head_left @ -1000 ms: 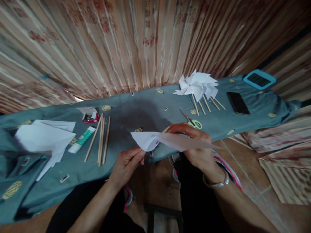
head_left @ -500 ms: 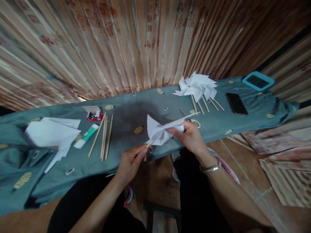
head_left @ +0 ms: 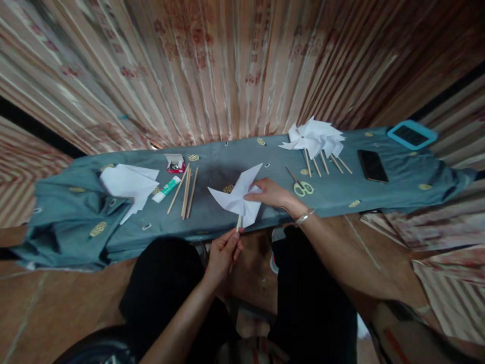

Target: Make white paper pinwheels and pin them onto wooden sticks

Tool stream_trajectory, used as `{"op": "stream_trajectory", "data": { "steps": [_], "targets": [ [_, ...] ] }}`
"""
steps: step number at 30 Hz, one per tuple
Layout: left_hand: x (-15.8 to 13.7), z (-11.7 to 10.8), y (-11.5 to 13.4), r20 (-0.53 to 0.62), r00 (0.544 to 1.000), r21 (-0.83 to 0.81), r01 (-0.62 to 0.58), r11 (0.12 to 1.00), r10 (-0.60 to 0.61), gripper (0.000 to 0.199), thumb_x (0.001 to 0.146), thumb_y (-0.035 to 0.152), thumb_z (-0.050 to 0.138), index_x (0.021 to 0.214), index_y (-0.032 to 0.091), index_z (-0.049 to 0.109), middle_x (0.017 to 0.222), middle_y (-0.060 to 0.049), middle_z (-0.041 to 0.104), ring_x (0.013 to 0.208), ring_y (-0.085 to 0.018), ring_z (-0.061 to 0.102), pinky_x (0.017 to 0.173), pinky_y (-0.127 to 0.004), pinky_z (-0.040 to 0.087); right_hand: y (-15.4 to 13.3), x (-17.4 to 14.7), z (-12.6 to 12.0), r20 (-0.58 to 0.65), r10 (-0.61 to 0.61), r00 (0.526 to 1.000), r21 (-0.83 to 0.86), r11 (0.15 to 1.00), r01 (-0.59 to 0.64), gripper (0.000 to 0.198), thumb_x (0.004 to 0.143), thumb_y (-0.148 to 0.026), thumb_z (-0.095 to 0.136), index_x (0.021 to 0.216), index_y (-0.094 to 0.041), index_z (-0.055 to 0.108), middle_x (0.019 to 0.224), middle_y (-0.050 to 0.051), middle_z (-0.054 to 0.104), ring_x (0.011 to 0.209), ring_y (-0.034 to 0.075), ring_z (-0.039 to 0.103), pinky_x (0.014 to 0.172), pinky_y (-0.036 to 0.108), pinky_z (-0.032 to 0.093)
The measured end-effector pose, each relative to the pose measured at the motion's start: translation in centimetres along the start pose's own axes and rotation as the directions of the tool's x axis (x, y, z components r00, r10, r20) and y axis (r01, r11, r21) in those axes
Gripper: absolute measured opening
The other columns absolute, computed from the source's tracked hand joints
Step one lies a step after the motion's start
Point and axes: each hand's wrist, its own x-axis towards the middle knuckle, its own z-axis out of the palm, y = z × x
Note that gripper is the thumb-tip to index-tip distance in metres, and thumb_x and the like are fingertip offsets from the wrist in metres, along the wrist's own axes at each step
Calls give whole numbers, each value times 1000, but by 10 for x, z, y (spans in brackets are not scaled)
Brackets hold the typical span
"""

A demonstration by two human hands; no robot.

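Observation:
A white paper pinwheel [head_left: 237, 198] on a wooden stick [head_left: 238, 223] is held over the near side of the cloth-covered table. The stick's lower end is pinched in my left hand [head_left: 223, 253], just off the table's front edge. My right hand [head_left: 271, 193] has its fingers closed on the pinwheel's right-hand blade, with the thumb near the centre. The blades face up towards me, and part of the right one is hidden by the fingers. Scissors with pale green handles [head_left: 303, 188] lie beyond my right wrist.
Several finished pinwheels [head_left: 316, 137] overlap at the back right, near a black phone [head_left: 372, 166] and a blue-framed device [head_left: 412, 135]. Leftward lie loose sticks [head_left: 186, 194], a glue stick [head_left: 165, 189], a red box of small metal pieces [head_left: 175, 163] and white paper sheets [head_left: 131, 184].
The pinwheel has turned from nearly edge-on to face me, its stick now pointing down. My right hand has shifted left along it. The camera view has moved too.

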Motion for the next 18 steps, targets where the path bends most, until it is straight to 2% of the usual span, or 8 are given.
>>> {"op": "stream_trajectory", "data": {
  "steps": [2, 4, 9, 14, 18],
  "targets": [
    [-5, 2, -6, -19, 999, -107, 31, 994, -34, 55, 62, 61, 77, 88, 13, 70, 53, 7, 51, 38, -3, 28, 38, -19, 17, -7, 9, 2, 81, 16, 997, -197, 980, 0, 21, 84, -25, 65, 97, -11, 75, 97, 8, 78, 86, 21, 70, 71, 24, 49],
    [-5, 4, -10, -31, 998, -211, 44, 976, -51, 55, 58, 56, 81, 88, 12, 71, 53, 7, 51, 38, -2, 29, 37, -19, 16, -14, 18, 4, 134, 28, 991, -292, 956, 12, 19, 84, -24, 66, 96, -12, 75, 101, 9, 78, 91, 21, 70, 72, 23, 48],
    [1, 2, -13, -17, 995, -377, 88, 922, -102, 55, 53, 47, 87, 91, 9, 71, 55, 5, 54, 40, -3, 34, 39, -19, 18, -24, 37, 8, 221, 70, 973, -387, 922, 22, 16, 84, -25, 68, 92, -12, 75, 96, 10, 78, 85, 19, 70, 66, 22, 45],
    [5, 1, -15, -14, 992, -441, 110, 891, -129, 52, 55, 43, 88, 90, 9, 71, 56, 5, 55, 40, -3, 37, 40, -19, 19, -26, 51, 11, 272, 103, 957, -469, 883, 39, 18, 81, -27, 72, 90, -13, 76, 94, 10, 77, 80, 19, 69, 65, 24, 44],
    [5, 1, -16, -20, 987, -471, 132, 872, -160, 55, 50, 45, 90, 87, 9, 71, 54, 4, 57, 40, -3, 40, 39, -19, 21, -27, 56, 12, 295, 127, 947, -517, 855, 46, 20, 82, -28, 71, 93, -12, 77, 90, 10, 77, 79, 20, 69, 65, 26, 44]
  ]
}}
